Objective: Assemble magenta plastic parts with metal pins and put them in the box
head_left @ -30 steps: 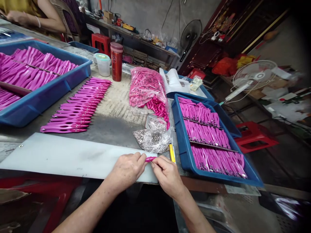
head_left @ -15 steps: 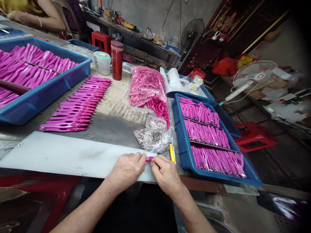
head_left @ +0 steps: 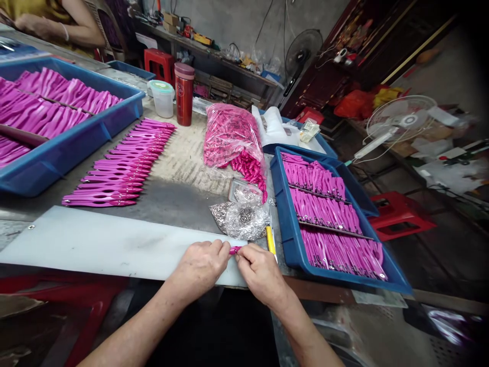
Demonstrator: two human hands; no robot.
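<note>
My left hand [head_left: 200,266] and my right hand [head_left: 260,272] meet over the near edge of a white sheet [head_left: 107,244]. Both pinch a small pink plastic piece [head_left: 234,250] between their fingertips. Just beyond lies a clear bag of small silver metal parts [head_left: 241,216] and a yellow-handled tool [head_left: 270,240]. A clear bag of pink pieces [head_left: 234,140] lies farther back. A row of long pink parts [head_left: 122,165] is laid out on the table to the left.
A blue tray [head_left: 287,224] of pink parts sits at the right, another blue tray [head_left: 72,148] at the left. A red flask [head_left: 184,94] and a lidded cup [head_left: 162,99] stand behind. Another person's arm [head_left: 57,25] shows at top left. Red stools and fans stand around.
The pink piece shows less between my fingers than a second ago; my hands have closed in slightly. Nothing else has moved.
</note>
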